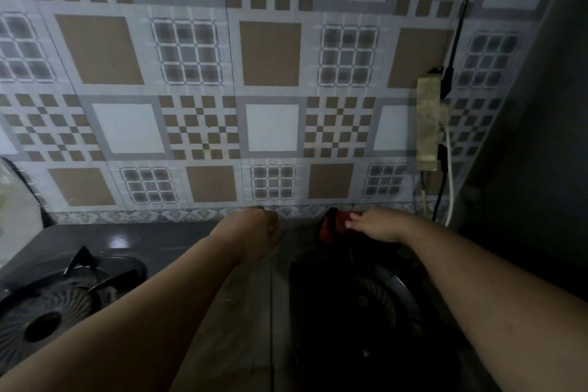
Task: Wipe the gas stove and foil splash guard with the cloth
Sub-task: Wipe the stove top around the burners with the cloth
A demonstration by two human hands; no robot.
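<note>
While the fingers (351,222) of the right hand (377,227) pinch a red and dark cloth (332,226), the cloth lies at the back edge of the gas stove (159,240), just under the patterned wall covering. This covering is the foil splash guard (203,79), with brown, white and grey squares, and it stands behind the whole stove. The fingers of the left hand (259,231) are curled inward at the foot of the guard; I cannot tell if they grip something, because the back of the hand hides them. Both hands are near each other, the cloth is between them and closer to the right one. Both bare forearms reach forward over the stove. Under the right forearm is the right burner (366,299), very dark. On the left side the left burner (44,312) with its black pan support is well apart from the hands. On the wall at the right hangs a dirty white power strip (428,124) with black and white cables
</note>
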